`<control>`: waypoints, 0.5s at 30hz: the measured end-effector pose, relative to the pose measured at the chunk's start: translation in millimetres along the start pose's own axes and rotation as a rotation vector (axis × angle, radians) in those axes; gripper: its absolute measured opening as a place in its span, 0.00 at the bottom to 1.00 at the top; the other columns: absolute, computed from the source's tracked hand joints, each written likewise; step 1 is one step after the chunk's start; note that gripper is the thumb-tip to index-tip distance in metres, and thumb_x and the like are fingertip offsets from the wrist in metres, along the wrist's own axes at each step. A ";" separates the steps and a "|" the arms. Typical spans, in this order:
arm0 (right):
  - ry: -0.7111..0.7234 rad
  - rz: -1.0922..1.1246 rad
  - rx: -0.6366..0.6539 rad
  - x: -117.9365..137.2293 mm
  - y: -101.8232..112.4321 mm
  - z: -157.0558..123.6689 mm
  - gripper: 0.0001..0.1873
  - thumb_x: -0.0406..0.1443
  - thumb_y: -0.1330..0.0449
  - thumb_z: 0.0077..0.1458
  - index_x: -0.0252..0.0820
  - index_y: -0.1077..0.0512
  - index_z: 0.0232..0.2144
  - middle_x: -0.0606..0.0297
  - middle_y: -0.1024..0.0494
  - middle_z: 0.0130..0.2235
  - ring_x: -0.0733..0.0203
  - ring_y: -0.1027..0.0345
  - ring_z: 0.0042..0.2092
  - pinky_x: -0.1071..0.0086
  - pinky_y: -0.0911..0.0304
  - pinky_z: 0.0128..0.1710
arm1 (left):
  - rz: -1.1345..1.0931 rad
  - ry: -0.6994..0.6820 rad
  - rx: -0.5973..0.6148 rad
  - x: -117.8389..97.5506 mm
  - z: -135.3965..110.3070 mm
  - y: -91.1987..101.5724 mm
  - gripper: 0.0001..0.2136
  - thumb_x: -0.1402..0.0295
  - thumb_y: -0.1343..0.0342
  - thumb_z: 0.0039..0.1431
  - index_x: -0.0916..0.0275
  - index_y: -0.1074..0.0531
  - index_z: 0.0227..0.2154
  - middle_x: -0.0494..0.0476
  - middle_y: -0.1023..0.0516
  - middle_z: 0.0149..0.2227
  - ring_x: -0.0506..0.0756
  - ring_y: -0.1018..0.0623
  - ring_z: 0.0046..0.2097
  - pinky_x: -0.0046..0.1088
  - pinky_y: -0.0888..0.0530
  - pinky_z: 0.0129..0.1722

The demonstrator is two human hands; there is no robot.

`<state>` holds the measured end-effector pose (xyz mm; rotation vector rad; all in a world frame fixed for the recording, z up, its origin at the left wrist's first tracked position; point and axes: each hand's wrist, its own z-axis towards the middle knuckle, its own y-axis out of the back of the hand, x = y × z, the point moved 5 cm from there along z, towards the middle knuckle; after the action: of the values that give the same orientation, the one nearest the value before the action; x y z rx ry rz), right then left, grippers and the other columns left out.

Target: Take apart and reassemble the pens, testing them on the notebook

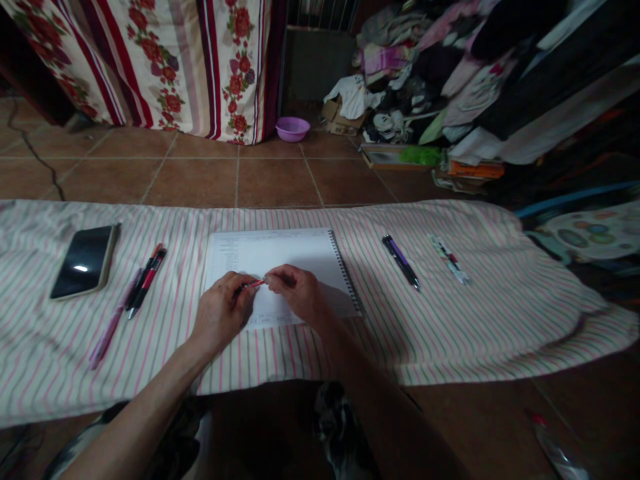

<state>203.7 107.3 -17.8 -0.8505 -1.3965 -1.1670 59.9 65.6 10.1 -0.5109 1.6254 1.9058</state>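
Note:
Over a white spiral-bound notebook [285,250], my two hands meet at a slim red pen [257,283]. My left hand [223,308] is closed with thumb and fingers around the pen's left part. Its right end, with a pale tip, is pinched by my right hand [296,288]; whether that tip is a separate piece I cannot tell. To the left lie a red-and-black pen [148,283], another dark pen [141,279] and purple pens [111,327]. On the right are dark purple pens [401,262] and white patterned pens [449,259].
A dark-screened phone [85,261] lies at the left of the striped cloth [320,360]. Beyond its far edge, a purple basin [293,129] stands on the tiled floor near a floral curtain [175,67]. Piled clothes [385,60] and a bottle [555,447] are at the right.

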 end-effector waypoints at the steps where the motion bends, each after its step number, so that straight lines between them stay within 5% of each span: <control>1: 0.005 0.010 0.003 -0.2 -0.2 0.1 0.08 0.38 0.42 0.49 0.41 0.27 0.29 0.68 0.26 0.26 0.67 0.33 0.29 0.73 0.39 0.31 | -0.002 0.002 0.002 0.2 0.0 0.0 0.09 0.65 0.53 0.59 0.60 0.30 0.36 0.55 0.25 0.36 0.54 0.25 0.38 0.31 0.30 0.39; 15: -0.036 0.045 0.007 0.2 -0.6 -0.1 0.08 0.38 0.42 0.48 0.40 0.27 0.28 0.68 0.28 0.24 0.68 0.36 0.27 0.73 0.40 0.30 | 0.003 -0.034 -0.020 -2.4 -0.3 2.5 0.09 0.66 0.54 0.58 0.60 0.29 0.36 0.54 0.25 0.35 0.54 0.25 0.37 0.30 0.29 0.37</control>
<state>203.1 107.0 -17.7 -0.8975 -1.4029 -1.1164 60.1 64.6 13.4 -0.4819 1.5883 1.9241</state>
